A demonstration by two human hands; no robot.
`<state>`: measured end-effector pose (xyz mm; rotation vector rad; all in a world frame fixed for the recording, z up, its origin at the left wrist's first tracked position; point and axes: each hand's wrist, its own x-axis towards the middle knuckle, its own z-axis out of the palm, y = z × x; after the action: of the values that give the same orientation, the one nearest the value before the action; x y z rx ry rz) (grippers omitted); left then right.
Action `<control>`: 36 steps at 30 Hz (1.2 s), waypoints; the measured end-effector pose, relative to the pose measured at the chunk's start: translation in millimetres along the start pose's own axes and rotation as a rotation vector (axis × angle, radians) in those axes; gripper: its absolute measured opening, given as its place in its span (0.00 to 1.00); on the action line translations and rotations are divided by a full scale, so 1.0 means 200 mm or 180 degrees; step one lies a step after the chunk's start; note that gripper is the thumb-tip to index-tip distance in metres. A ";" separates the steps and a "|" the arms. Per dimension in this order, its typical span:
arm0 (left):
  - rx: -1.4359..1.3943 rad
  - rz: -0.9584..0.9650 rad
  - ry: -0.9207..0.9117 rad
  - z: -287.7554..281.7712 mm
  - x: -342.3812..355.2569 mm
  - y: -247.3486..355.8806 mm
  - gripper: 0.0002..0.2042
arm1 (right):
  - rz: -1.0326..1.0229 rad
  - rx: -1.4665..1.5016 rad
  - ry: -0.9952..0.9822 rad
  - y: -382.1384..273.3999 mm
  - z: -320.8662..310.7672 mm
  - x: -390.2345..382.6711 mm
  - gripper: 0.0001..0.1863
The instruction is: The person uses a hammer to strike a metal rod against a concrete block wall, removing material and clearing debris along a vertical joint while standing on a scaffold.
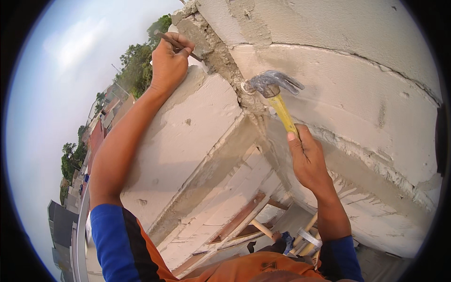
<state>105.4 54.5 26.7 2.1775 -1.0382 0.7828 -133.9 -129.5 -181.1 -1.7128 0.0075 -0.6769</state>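
My left hand (pixel 168 66), at the upper left, is closed around a thin dark metal chisel (pixel 194 56). The chisel slants down to the right, its lower end at the rough grey mortar (pixel 220 58) in the corner between two pale block walls. My right hand (pixel 309 160) grips the yellow handle of a claw hammer (pixel 282 110). The worn grey hammer head lies below and to the right of the chisel, its face toward the broken mortar and its claw pointing right. Hammer and chisel are apart.
A low block wall (pixel 188 122) runs under my left arm, and a taller block wall (pixel 338 89) rises on the right. Far below are wooden poles (pixel 261 228) and part of another person (pixel 278 242). Beyond the left edge lie rooftops (pixel 95 143) and trees (pixel 137 66).
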 end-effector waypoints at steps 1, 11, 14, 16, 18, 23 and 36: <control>-0.0245 -0.0063 0.0112 -0.02 0.01 -0.03 0.12 | -0.0168 0.0116 0.0074 -0.03 0.04 0.05 0.14; -0.0666 -0.0627 0.0470 0.00 0.02 -0.07 0.13 | -0.0611 -0.0674 -0.0090 0.01 0.35 0.48 0.14; -0.0777 -0.0655 0.0469 -0.01 0.02 -0.09 0.13 | -0.0785 -0.0725 0.0122 0.03 0.42 0.50 0.14; -0.0746 -0.0678 0.0471 -0.02 0.02 -0.08 0.13 | -0.1048 -0.0559 0.0390 0.02 0.45 0.48 0.14; -0.0723 -0.0697 0.0469 -0.02 0.02 -0.08 0.13 | -0.0913 -0.0579 0.0296 0.05 0.48 0.51 0.14; -0.0661 -0.0721 0.0452 -0.01 0.02 -0.07 0.14 | -0.0571 -0.0797 -0.0022 0.05 0.49 0.56 0.13; -0.0601 -0.0646 0.0379 -0.02 0.01 -0.04 0.14 | -0.0993 0.0804 0.0126 -0.03 0.28 0.24 0.18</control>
<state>111.7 60.0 29.1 2.0113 -0.7841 0.6828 -72.7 -95.5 -159.8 -1.4692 -0.3110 -0.9018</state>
